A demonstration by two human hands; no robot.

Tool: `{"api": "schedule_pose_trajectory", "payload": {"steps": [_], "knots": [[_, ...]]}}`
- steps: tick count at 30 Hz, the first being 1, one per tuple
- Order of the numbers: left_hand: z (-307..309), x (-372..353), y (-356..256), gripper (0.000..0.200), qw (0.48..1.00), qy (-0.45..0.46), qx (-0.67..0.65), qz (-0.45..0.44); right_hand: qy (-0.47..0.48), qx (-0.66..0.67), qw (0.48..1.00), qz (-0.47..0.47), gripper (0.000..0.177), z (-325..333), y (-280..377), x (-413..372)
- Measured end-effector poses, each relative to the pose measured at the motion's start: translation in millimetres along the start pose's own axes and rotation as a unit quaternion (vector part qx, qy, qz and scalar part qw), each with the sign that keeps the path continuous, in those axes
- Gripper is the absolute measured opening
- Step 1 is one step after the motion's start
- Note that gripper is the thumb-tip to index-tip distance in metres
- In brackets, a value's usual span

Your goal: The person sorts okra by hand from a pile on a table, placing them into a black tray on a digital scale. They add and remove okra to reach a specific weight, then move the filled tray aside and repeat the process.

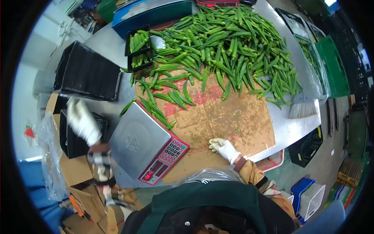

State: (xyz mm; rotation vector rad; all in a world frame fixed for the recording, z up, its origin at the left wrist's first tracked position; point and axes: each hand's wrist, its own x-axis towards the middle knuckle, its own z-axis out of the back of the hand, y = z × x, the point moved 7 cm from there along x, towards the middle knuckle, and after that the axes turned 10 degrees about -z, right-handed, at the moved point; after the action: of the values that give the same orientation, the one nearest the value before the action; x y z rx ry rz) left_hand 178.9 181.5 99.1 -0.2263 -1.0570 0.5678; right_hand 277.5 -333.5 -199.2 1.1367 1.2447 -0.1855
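Observation:
My left hand (82,121), in a white glove, reaches over black plastic trays (69,141) in a cardboard box beside the table. Its fingers are stretched out, overlapping the trays' edge. My right hand (224,149), also gloved, is low over the flattened cardboard sheet (243,124), its fingers loosely bent and apart with nothing in them. Between the hands stands a red digital scale (140,144) with a bare metal plate and a lit display. A large heap of okra (233,46) covers the far side of the sheet, with loose pods trailing toward the scale.
Two black trays of okra (139,52) sit at the back left. A large stack of black trays (89,72) stands at the table's left. A brush (303,110) lies at the right edge, near a green crate (333,66). Below stands a black crate (306,147).

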Motion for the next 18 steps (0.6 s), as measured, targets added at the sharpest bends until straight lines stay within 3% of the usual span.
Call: {"api": "schedule_pose_trajectory", "payload": {"steps": [1,2,3,5,6,8,11,12,15,16,18], "knots": [[43,10,-7,0.033,0.992,-0.03,0.108,-0.056,0.0,0.008,1.0,0.013,0.031,10,0,3],[85,7,24,0.033,0.978,-0.079,0.192,-0.017,-0.017,0.047,0.998,0.038,0.029,23,9,4],[123,5,63,0.037,0.97,-0.107,0.211,-0.047,-0.041,0.036,0.997,0.058,0.026,34,23,5],[174,-2,136,0.049,0.923,-0.038,0.37,-0.102,-0.079,0.057,0.995,0.039,0.023,56,34,19],[194,-11,197,0.051,0.95,0.041,0.31,-0.002,-0.094,0.067,0.992,0.053,0.023,61,42,25],[202,-35,286,0.056,0.947,0.194,0.172,0.191,-0.114,0.096,0.986,0.08,0.02,62,51,40],[184,-27,223,0.06,0.89,0.254,0.306,0.222,-0.173,0.01,0.976,0.128,0.015,55,49,55],[176,-24,193,0.053,0.866,0.274,0.381,0.173,-0.206,-0.01,0.97,0.125,0.013,55,45,60],[181,-35,218,0.049,0.875,0.222,0.427,0.063,-0.228,0.0,0.958,0.176,0.013,55,37,61],[181,-37,208,0.045,0.774,0.212,0.593,-0.057,-0.239,-0.021,0.953,0.184,0.016,54,37,58],[177,-39,202,0.043,0.833,0.221,0.496,-0.109,-0.255,-0.06,0.95,0.172,0.017,53,42,49]]}}
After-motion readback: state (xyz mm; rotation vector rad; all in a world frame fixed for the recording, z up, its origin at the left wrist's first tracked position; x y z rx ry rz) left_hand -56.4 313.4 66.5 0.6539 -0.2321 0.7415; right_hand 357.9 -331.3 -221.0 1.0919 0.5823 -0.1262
